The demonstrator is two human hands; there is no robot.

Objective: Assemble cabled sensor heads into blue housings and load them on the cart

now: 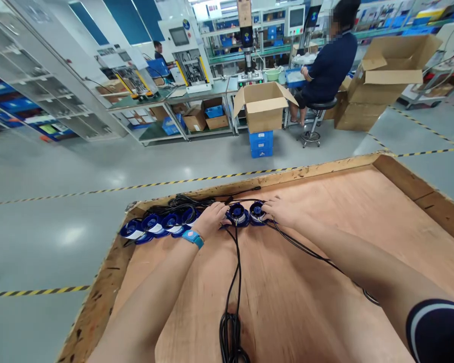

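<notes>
Several round blue devices with white labels lie in a row along the far rim of a plywood tray. My left hand, with a blue wristband, rests on the row, its fingers curled beside one blue device. My right hand touches another blue device, fingers bent over its right side. A black cable runs from the devices toward me and ends in a coil at the near edge. More black cables are bunched behind the row.
The tray has a raised wooden rim. Beyond it is grey floor with yellow-black tape. Open cardboard boxes, blue crates, workbenches and machines stand further off. A person in dark blue sits on a stool at a bench.
</notes>
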